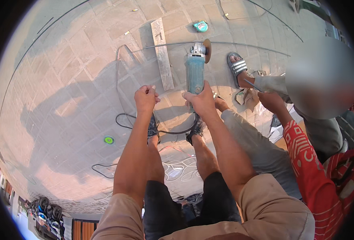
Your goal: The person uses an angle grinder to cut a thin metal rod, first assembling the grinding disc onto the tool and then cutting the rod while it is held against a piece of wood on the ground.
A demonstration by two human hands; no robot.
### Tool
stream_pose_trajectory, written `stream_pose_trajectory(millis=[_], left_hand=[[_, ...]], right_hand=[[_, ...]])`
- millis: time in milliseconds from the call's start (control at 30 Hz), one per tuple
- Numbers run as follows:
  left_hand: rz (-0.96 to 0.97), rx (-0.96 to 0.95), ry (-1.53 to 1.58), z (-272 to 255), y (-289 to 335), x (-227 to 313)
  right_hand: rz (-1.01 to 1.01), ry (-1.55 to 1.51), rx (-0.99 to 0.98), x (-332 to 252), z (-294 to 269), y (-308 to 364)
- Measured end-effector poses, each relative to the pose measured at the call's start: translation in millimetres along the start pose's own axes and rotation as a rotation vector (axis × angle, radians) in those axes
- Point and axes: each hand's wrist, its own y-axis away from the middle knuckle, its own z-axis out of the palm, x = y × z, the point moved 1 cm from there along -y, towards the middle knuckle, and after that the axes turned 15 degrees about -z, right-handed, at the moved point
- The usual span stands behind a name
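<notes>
While the teal angle grinder (195, 72) is hanging over the paved ground with its disc by a thin steel rod (233, 43), we are gripping its body in our right hand (202, 101), apparently to hold the cut steady. Our left hand (145, 97) is clenching around a thin wire. A wooden plank (162, 54) is lying just left; a co-worker's hand (270, 100) is crouching near.

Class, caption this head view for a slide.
Right hand holds angle grinder over paving; left hand grips thin rod.
</notes>
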Motion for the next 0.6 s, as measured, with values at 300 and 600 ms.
stream_pose_trajectory(millis=[300, 600], left_hand=[[-0.337, -1.571, 0.277, 345, 80, -7], [-0.037, -2.219, 0.240, 401, 314, 75]], right_hand=[[-0.200, -0.027, 0.013, -84, -127, 67], [-0.336, -0.105, 0.044, -178, -216, 119]])
